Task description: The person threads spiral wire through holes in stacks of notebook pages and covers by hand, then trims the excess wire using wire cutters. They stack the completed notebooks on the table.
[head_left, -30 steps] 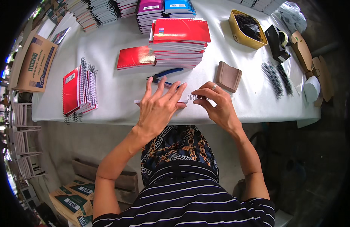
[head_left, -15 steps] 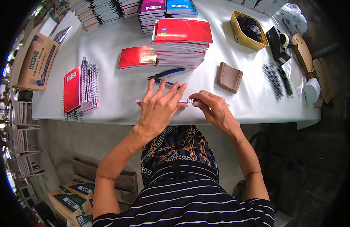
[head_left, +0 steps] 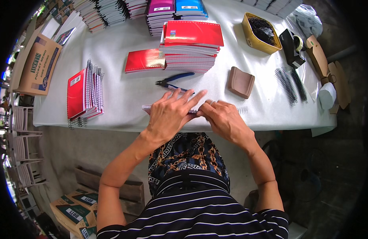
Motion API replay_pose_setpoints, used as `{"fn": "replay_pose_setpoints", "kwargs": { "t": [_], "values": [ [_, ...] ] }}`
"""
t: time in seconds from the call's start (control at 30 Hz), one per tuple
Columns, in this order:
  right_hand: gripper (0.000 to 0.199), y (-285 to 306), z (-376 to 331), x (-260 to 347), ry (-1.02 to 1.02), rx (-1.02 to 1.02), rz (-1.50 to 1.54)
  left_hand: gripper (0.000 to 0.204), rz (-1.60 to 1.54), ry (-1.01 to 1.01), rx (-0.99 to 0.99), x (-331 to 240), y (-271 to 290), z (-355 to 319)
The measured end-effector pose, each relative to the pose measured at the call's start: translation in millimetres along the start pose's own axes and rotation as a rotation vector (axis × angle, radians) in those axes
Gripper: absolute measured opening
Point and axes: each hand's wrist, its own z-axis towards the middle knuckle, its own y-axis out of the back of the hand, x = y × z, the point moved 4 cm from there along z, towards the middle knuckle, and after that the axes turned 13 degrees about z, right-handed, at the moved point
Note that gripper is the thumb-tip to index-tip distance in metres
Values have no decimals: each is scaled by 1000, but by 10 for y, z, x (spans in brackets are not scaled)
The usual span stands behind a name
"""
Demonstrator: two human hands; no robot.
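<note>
Fingers of your left hand (head_left: 170,113) spread flat and press down on a thin notebook (head_left: 149,107) at the near edge of the desk (head_left: 124,95), covering most of it. Your right hand (head_left: 223,119) meets it from the right, its fingertips pinched narrow on the notebook's right end, just beside the left hand's thumb; whether they grip the wire or the pages, you cannot tell.

Take the notebook as your landmark. Just beyond it lie blue-handled pliers (head_left: 174,79). Farther beyond stands a stack of red notebooks (head_left: 192,46), with a single red notebook (head_left: 145,60) leaning against its left side. To the right of the notebook sits a brown leather pad (head_left: 240,82), and past that a few black spiral wires (head_left: 290,83). A yellow tray (head_left: 262,43) of dark bits stands beyond those. Well to the left, a bundle of spiral-bound red notebooks (head_left: 85,95) rests on the desk.
</note>
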Motion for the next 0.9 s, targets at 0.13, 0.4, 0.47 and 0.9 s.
{"fn": "replay_pose_setpoints", "kwargs": {
  "t": [0.13, 0.4, 0.47, 0.9],
  "values": [
    [29, 326, 0, -391, 140, -102, 243, 62, 43, -64, 260, 40, -56, -116],
    [42, 864, 47, -987, -176, -28, 308, 79, 318, -166, -23, 156, 139, -96],
    [56, 749, 137, -586, 73, 244, 713, 82, 311, -100, 55, 326, 40, -165],
    [71, 483, 400, -388, 30, 393, 638, 62, 86, -9, 301, 397, 61, -242]
  ]
}}
